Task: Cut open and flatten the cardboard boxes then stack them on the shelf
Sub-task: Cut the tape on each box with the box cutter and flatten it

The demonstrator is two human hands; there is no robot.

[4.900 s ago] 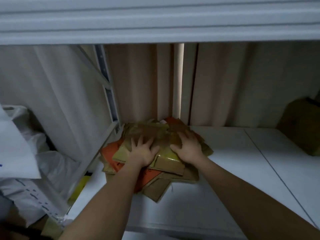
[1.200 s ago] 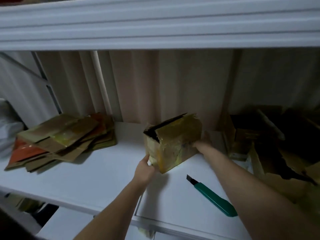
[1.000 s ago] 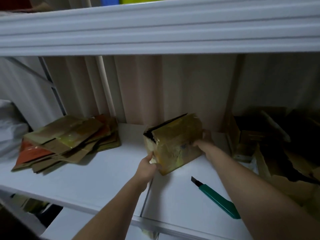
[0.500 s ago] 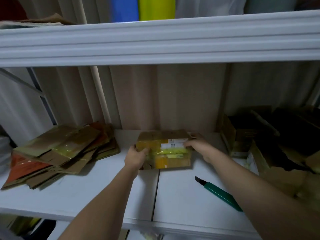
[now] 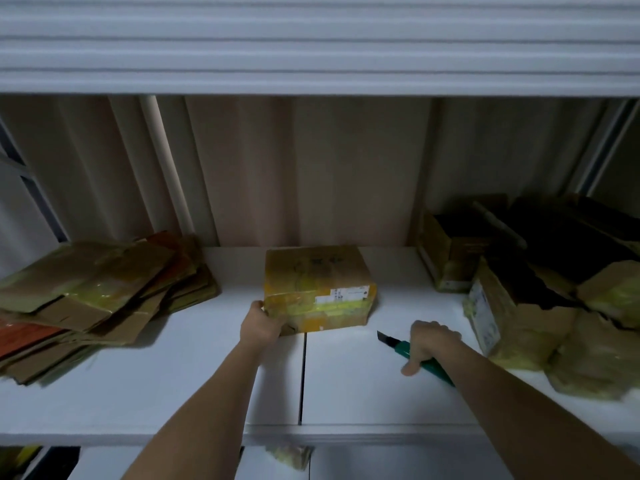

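Note:
A small taped cardboard box with a white label lies flat in the middle of the white shelf. My left hand grips its front left corner. My right hand curls round the green utility knife that lies on the shelf to the right of the box, with its dark blade tip pointing toward the box. A stack of flattened cardboard lies at the left end of the shelf.
Several unflattened, torn boxes crowd the right end of the shelf. A beige curtain hangs behind. The upper shelf's white edge runs overhead. A scrap of tape hangs under the front edge.
The box went from tilted on its corner to lying flat on the shelf. My right hand left the box's right side and closed round the green knife. My left hand stayed on the box.

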